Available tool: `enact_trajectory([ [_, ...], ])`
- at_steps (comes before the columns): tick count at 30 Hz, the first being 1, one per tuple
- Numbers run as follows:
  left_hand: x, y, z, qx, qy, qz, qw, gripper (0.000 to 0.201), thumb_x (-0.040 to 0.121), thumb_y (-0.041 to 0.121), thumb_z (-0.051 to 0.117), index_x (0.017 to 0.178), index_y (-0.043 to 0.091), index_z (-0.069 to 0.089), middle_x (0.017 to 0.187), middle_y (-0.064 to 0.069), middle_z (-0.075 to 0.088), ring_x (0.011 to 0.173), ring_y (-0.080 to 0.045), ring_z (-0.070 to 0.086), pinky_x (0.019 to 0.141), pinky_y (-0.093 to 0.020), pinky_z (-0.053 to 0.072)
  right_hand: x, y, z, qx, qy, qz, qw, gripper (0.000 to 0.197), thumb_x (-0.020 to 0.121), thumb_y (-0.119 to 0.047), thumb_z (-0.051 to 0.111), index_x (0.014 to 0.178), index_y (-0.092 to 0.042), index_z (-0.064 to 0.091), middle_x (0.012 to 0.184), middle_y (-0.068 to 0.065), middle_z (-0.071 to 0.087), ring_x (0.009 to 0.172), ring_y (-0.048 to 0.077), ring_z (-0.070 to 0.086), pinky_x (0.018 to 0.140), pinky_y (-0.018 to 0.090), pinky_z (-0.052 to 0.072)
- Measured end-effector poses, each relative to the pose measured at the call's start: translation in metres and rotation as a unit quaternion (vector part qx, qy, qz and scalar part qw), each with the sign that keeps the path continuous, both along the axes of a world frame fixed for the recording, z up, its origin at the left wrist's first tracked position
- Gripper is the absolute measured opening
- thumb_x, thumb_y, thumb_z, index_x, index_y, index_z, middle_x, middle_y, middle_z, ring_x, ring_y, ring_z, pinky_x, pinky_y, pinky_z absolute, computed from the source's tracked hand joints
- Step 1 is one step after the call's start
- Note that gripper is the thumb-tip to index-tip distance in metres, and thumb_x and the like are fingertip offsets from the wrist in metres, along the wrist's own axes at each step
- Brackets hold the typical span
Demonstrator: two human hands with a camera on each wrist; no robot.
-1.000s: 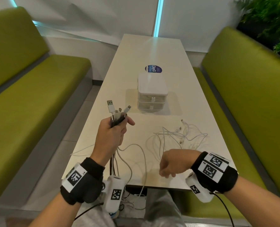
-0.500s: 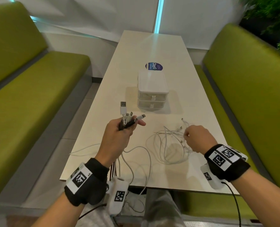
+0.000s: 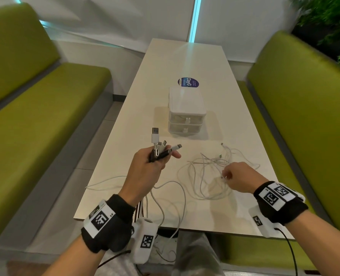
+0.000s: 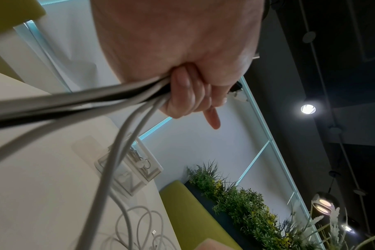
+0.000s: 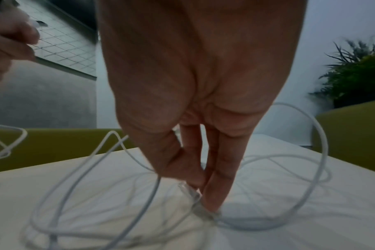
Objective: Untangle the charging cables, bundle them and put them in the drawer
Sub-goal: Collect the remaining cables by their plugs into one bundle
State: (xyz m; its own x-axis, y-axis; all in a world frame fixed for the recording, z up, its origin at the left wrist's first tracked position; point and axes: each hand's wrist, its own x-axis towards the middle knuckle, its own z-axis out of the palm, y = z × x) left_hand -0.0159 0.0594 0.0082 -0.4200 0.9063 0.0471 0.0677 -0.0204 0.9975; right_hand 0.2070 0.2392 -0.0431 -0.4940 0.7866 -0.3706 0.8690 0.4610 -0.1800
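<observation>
The left hand (image 3: 145, 168) clenches a bunch of cable ends (image 3: 161, 148) above the tabletop (image 3: 125, 156); the right hand (image 3: 238, 177) pinches a connector in the white cable tangle (image 3: 205, 176) near the closed drawer unit (image 3: 186, 112).

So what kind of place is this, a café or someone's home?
Probably a café or office lounge booth, not a home: two long green benches face each other across a narrow white table, with a planter of greenery behind one bench.
</observation>
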Motion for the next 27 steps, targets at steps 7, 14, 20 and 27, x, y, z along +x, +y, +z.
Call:
enact_trajectory([
  [7, 0.004, -0.002, 0.004, -0.006, -0.013, 0.002, 1.000, 0.030, 0.100, 0.015, 0.050, 0.084, 0.016, 0.076, 0.052, 0.008, 0.030, 0.044, -0.010, 0.018, 0.044, -0.023, 0.015, -0.017, -0.012, 0.022, 0.114, 0.095, 0.018, 0.989, 0.019, 0.091, -0.009, 0.056, 0.092, -0.012, 0.075, 0.092, 0.007, 0.072, 0.090, 0.024, 0.066, 0.075, 0.027, 0.049],
  [14, 0.001, -0.007, 0.009, -0.009, -0.012, 0.007, 1.000, 0.028, 0.100, 0.011, 0.049, 0.087, 0.008, 0.073, 0.045, 0.012, 0.041, 0.041, -0.005, 0.023, 0.041, -0.017, 0.020, -0.039, -0.028, 0.049, 0.113, 0.221, 0.079, 0.966, 0.032, 0.084, 0.002, 0.057, 0.103, -0.016, 0.075, 0.096, -0.004, 0.068, 0.086, 0.011, 0.062, 0.083, 0.025, 0.051],
  [20, 0.004, -0.005, 0.008, 0.003, 0.014, 0.010, 1.000, 0.026, 0.099, 0.009, 0.050, 0.090, 0.012, 0.074, 0.050, 0.005, 0.038, 0.039, -0.002, 0.034, 0.042, -0.010, 0.025, -0.051, -0.043, 0.061, 0.136, 0.384, 0.149, 0.901, 0.027, 0.087, 0.004, 0.064, 0.107, -0.012, 0.072, 0.098, -0.003, 0.066, 0.086, 0.007, 0.066, 0.081, 0.018, 0.054],
  [27, 0.002, -0.007, 0.002, -0.001, 0.020, 0.012, 1.000, 0.028, 0.100, 0.015, 0.050, 0.083, 0.015, 0.073, 0.048, 0.012, 0.044, 0.042, -0.005, 0.025, 0.044, -0.019, 0.021, -0.048, -0.039, 0.027, -0.044, 0.355, 0.132, 0.925, 0.038, 0.090, 0.005, 0.052, 0.108, -0.024, 0.069, 0.113, -0.011, 0.065, 0.095, 0.002, 0.068, 0.084, 0.019, 0.053],
])
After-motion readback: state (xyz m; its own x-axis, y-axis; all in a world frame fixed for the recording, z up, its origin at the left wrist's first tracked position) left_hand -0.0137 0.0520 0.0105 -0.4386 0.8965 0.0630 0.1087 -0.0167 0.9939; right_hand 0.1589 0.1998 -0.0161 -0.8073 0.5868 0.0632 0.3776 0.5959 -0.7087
